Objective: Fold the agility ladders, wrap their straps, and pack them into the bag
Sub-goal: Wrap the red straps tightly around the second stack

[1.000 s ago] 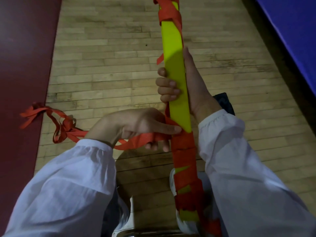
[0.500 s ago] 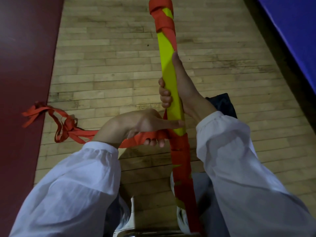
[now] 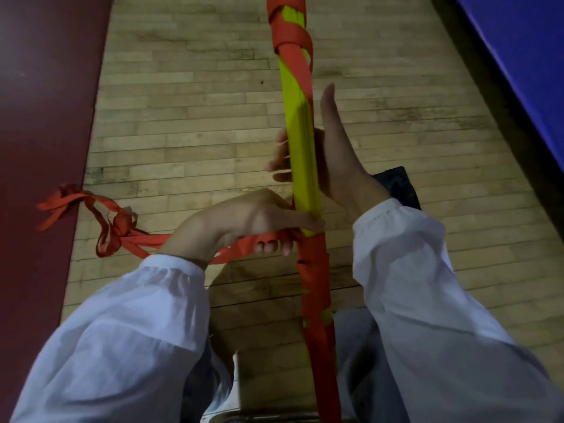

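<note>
Grips the ladder (image 3: 300, 141) mid-length with the right hand (image 3: 334, 161); pinches the strap (image 3: 241, 250) against it just below with the left hand (image 3: 244, 216). Holds the ladder running 6 to 12 through centre, wound orange at both ends, bare yellow between. Leaves slack trailing to a tangle (image 3: 117, 227) on the floor (image 3: 183, 117) at 9. Likely light and stiff; strap limp, slippery, so best held taut close to the last turn

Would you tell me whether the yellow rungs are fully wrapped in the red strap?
Partly: the rungs show bare yellow mid-bundle; loose strap trails on the floor.
</note>
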Motion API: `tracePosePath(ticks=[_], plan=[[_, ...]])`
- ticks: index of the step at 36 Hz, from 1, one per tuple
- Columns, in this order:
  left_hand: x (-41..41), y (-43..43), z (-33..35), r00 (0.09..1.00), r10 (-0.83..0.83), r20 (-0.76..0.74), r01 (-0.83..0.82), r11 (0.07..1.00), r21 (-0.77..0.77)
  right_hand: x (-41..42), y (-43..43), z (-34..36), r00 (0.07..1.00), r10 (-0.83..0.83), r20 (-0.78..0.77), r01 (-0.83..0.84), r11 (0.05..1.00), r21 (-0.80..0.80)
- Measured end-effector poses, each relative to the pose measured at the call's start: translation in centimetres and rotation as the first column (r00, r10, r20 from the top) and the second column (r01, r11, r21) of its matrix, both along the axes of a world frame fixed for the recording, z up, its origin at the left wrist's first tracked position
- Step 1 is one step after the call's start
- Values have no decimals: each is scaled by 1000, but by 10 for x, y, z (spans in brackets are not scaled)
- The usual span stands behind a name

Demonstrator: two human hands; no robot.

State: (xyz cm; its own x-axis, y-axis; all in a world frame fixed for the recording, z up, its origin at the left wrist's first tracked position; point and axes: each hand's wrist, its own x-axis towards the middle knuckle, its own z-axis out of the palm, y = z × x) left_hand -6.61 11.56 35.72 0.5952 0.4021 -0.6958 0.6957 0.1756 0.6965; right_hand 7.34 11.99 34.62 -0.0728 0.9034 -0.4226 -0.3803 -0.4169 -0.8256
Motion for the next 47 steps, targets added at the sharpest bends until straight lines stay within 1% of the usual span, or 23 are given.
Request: tracePosePath(ticks=[4,6,8,9,10,12,15,18,24,30,35,40,44,45,47], plan=[[-4,2,8,986,3,169,12,996,-91,2,-2,6,988,-27,-149,29,1000,9],[-5,1,10,975,-10,223,41,990,-133,0,-5,8,959,-70,-276,67,998,-20],[-5,1,13,972,-23,235,60,986,-153,-3,-7,11,893,-120,-434,99,993,-71],[-4,0,14,975,-29,222,64,986,-154,-4,-8,11,858,-142,-494,108,989,-98],[-5,0,14,978,-34,205,67,986,-155,-4,-8,10,841,-151,-519,106,988,-115],[-8,0,10,982,-23,186,56,983,-175,-3,-7,9,863,-113,-492,65,991,-114],[-10,3,3,988,47,146,-18,981,-194,-4,-7,10,890,-50,-453,12,996,-87],[-8,4,4,994,23,107,0,977,-214,-5,-6,13,901,-4,-433,-23,998,-58],[-6,3,4,996,17,84,0,979,-205,-6,-7,14,971,74,-227,-87,995,-49],[-7,4,1,998,21,54,-11,984,-175,-9,-5,13,995,76,-65,-81,994,-76],[-5,5,-3,999,9,38,-3,987,-159,-13,-3,6,996,61,66,-53,992,-112],[-5,6,-5,1000,-10,9,11,990,-139,-13,-3,4,996,21,87,-11,993,-118],[-7,8,-12,995,-88,-46,87,996,-5,-12,-4,4,994,-22,109,31,996,-82],[-6,7,-12,995,-86,-44,86,996,-8,-11,-4,3,992,-30,124,39,997,-70],[-4,6,-10,999,-50,6,51,996,-74,-11,-4,2,987,-38,157,46,998,-49]])
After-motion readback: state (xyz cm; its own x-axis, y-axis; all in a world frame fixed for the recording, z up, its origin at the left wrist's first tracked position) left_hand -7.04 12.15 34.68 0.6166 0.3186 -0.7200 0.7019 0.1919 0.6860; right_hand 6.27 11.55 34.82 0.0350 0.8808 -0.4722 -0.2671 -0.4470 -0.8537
